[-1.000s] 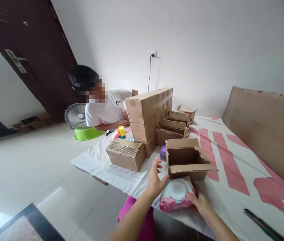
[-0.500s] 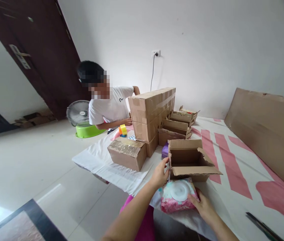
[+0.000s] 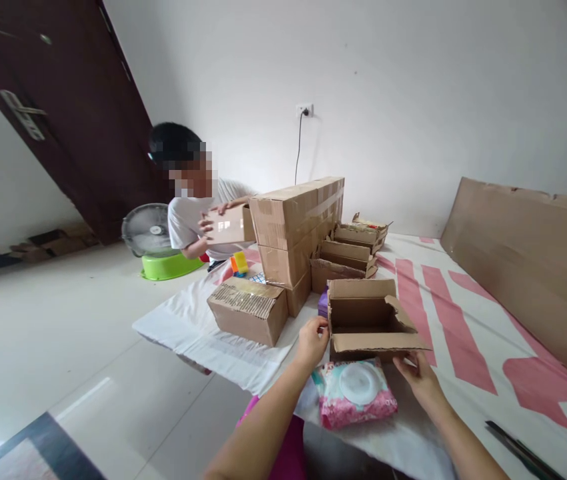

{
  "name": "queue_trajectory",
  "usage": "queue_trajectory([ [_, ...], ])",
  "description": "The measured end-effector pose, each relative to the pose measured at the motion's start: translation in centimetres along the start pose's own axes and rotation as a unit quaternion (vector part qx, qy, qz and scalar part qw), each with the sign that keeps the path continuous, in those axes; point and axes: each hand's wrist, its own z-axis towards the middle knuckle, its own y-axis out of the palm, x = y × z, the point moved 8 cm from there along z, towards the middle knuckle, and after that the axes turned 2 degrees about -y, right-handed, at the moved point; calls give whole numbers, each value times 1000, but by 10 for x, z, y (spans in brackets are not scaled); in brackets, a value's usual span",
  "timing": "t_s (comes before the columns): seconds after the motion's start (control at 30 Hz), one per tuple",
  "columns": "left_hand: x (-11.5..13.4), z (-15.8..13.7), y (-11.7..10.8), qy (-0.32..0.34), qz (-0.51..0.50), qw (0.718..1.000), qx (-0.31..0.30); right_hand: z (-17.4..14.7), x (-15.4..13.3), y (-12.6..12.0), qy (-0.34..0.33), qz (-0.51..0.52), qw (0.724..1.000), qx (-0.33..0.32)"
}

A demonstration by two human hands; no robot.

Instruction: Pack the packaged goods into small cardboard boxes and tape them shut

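Note:
An open cardboard box (image 3: 363, 313) stands in front of me with its flaps up and a dark inside that looks bare. My left hand (image 3: 313, 340) is at the box's left side, fingers curled in against its edge. Below the front right flap, my right hand (image 3: 419, 379) reaches the box's lower corner, thumb and fingers apart. Between my wrists lies a pink and white pack of wet wipes (image 3: 356, 393) with a round white lid, touched by neither hand. A purple pack (image 3: 323, 303) is partly hidden behind the box.
A stack of taped boxes (image 3: 283, 227) rises left of several open boxes (image 3: 343, 260). A closed box (image 3: 248, 310) and yellow-orange tape (image 3: 239, 263) lie nearby. Across the table a person (image 3: 183, 220) holds another box (image 3: 231, 225). A dark, thin object (image 3: 518, 447) lies at right.
My right hand has left the wipes pack and moved up to the box's lower right corner. My left hand stays at its left side. The other person has lifted a box into view.

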Motion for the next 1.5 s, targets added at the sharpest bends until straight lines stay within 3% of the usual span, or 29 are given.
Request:
queue_trajectory([
  [0.17, -21, 8, -17, -49, -11, 998, 34, -9, -11, 20, -11, 23, 999, -42],
  [0.4, -54, 11, -48, -132, -28, 986, 101, -21, -26, 45, 27, 30, 996, -76],
  [0.57, -59, -12, -59, -158, -79, 965, 194, -29, -37, 52, 19, 50, 992, -112],
  [0.73, -37, -61, -62, -125, -132, 954, 239, -39, -31, 29, 19, -22, 999, -15],
  [0.83, -16, -85, -67, -92, -143, 957, 235, -55, -52, 18, -36, -57, 997, 39],
  [0.93, 15, -102, -67, -25, -143, 971, 192, -78, -90, 26, -93, -29, 995, 2],
  [1.03, 66, -117, -48, 137, -106, 984, 38, -102, -117, 51, -78, 50, 988, -123],
  [1.13, 106, -137, -23, 266, -53, 957, -104, -122, -123, 70, -6, 150, 963, -222],
  [1.27, 130, -148, -3, 342, -12, 926, -158, -128, -106, 61, 89, 205, 958, -178],
  [1.5, 132, -163, 41, 456, 29, 863, -217, -131, -66, 14, 206, 209, 949, -114],
])
